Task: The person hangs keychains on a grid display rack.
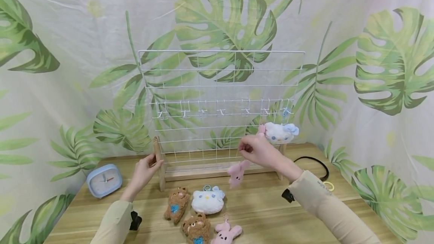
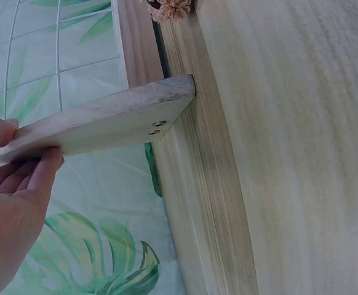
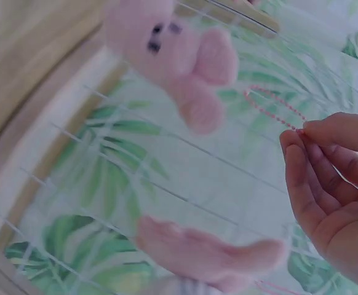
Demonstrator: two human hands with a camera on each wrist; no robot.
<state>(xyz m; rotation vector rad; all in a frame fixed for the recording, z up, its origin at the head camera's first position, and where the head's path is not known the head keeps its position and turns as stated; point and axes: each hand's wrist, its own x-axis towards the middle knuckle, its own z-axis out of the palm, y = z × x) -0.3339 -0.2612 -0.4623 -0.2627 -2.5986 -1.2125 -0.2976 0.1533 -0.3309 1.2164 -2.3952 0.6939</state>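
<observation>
My right hand (image 1: pixel 259 151) pinches the pink bead chain (image 3: pixel 274 100) of a pink rabbit plush keychain (image 1: pixel 236 174), which dangles in front of the wire grid rack (image 1: pixel 217 141). My left hand (image 1: pixel 145 170) holds the rack's wooden side post (image 2: pixel 99 120) between thumb and fingers. A row of white hooks (image 1: pixel 221 112) runs across the grid. On the rightmost one hangs a white plush with a blue bow (image 1: pixel 279 133). Beside it a second pink plush (image 3: pixel 206 252) hangs on the grid, mostly hidden behind my right hand in the head view.
Toward the table's front lie two brown bear plushes (image 1: pixel 177 204), another white plush (image 1: pixel 208 200) and another pink rabbit (image 1: pixel 226 233). A blue clock (image 1: pixel 104 180) stands at the left. At the right are a black cord (image 1: pixel 317 158) and a yellow ring (image 1: pixel 329 186).
</observation>
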